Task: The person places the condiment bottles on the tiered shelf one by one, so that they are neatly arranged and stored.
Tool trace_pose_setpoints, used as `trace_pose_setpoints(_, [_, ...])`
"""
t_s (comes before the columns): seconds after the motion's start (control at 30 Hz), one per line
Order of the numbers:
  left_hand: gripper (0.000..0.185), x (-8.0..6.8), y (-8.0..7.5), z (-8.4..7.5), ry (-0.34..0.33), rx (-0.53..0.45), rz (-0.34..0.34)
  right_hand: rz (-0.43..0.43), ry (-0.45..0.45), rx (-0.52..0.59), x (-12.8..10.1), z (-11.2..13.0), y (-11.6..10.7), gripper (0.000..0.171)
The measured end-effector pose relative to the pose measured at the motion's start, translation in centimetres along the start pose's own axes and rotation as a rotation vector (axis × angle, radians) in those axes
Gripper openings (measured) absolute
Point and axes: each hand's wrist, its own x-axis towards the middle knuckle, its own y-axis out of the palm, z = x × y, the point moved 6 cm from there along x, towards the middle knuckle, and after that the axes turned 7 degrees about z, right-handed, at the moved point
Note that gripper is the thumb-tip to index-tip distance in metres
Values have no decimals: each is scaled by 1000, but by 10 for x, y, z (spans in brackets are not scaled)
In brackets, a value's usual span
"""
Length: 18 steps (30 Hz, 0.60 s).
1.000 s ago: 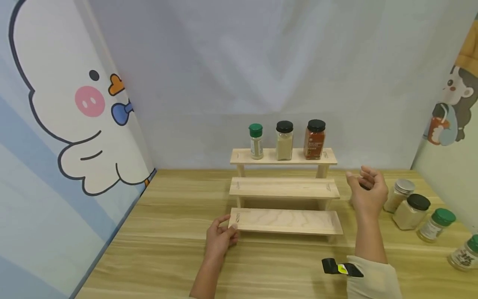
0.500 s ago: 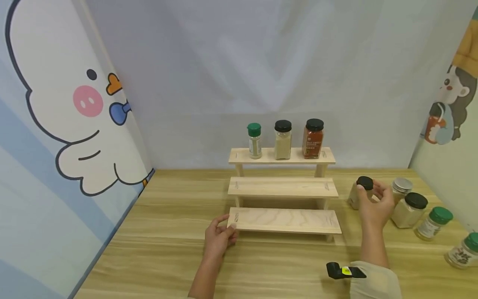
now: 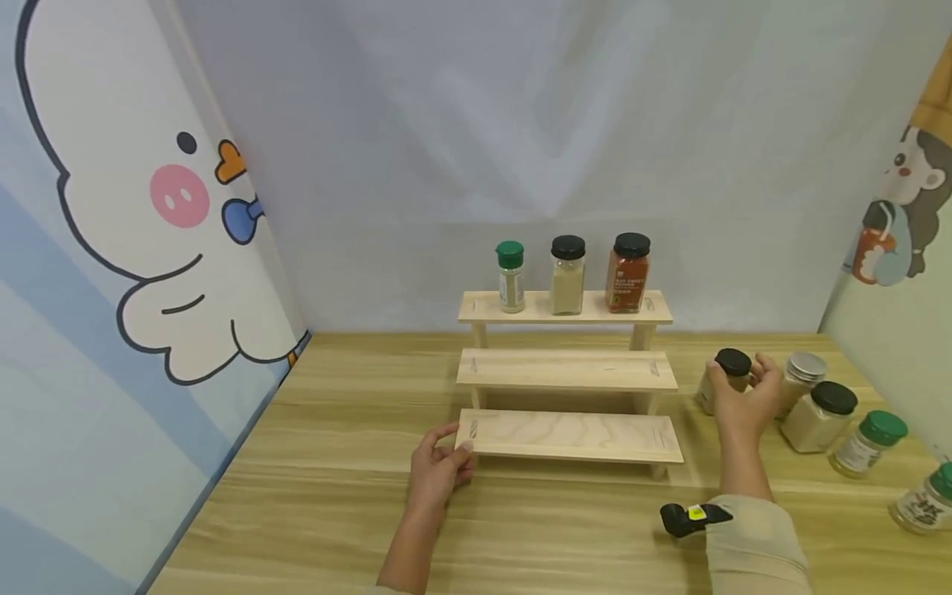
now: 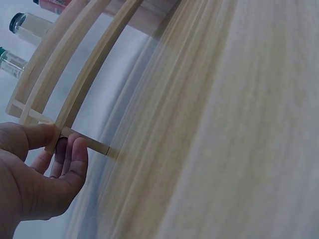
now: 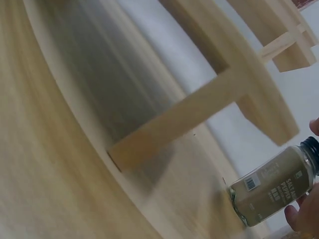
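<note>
My left hand pinches the left end of the lowest shelf of a three-tier wooden rack. In the left wrist view, thumb and fingers lie on opposite faces of that board. To the right of the rack, my right hand holds a black-lidded glass spice jar, thumb on its near left side and fingers behind. The right wrist view shows this jar's label, reading salt and pepper, and its tan contents; most of the hand is out of that frame.
On the top shelf stand a green-capped shaker, a black-lidded jar and a red pepper jar. Right of my right hand are a silver-lidded jar, another black-lidded jar and two green-capped shakers.
My right hand has come down and rightward from beside the jar and closed its fingers around it. The jar stands about where it was. My left hand keeps its hold on the shelf.
</note>
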Motion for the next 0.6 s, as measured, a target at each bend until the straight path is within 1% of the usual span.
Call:
trace_pose_setpoints(0.1, [41, 0, 0, 0, -2, 1, -1, 23, 35, -4, 5, -4, 1, 65])
trace_pose_setpoints(0.2, [40, 0, 0, -1, -2, 0, -3, 33, 63, -11, 6, -8, 0, 62])
trace_pose_setpoints(0.37, [40, -1, -1, -1, -11, -7, -5, 34, 54, -48, 8, -9, -1, 58])
trace_pose_setpoints(0.47, [42, -1, -1, -1, -10, -8, 0, 5, 47, -56, 6, -5, -4, 53])
trace_pose_setpoints(0.6, [43, -1, -1, -2, -7, -7, 7, -28, 72, -1, -1, 2, -8, 45])
